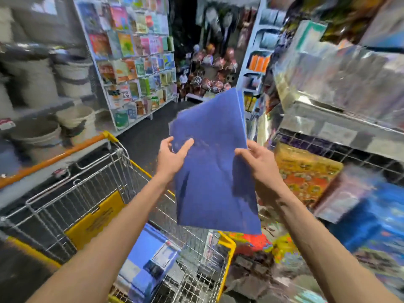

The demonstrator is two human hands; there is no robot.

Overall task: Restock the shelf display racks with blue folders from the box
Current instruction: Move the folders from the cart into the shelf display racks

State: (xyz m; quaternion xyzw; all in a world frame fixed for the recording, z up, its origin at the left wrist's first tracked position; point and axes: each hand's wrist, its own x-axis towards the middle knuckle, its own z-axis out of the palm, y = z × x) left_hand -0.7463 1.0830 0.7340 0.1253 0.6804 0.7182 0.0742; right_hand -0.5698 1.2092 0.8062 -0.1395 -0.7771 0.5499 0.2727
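Gripping blue folders (214,171) with both hands (172,159) (260,160) above wire trolley (91,189).

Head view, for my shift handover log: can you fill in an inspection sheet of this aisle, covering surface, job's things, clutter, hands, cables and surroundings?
Surface: dark floor; no table in view.
Job's things: blue folders held up above the trolley; a blue package lies inside it, blurred; wire rack on the right.
Clutter: yellow flat board in the trolley.
Hands: left hand holds the folders' left edge, thumb on the front; right hand grips the right edge.
Cables: nothing seen.
Surroundings: card display ahead, stacked buckets on the left.
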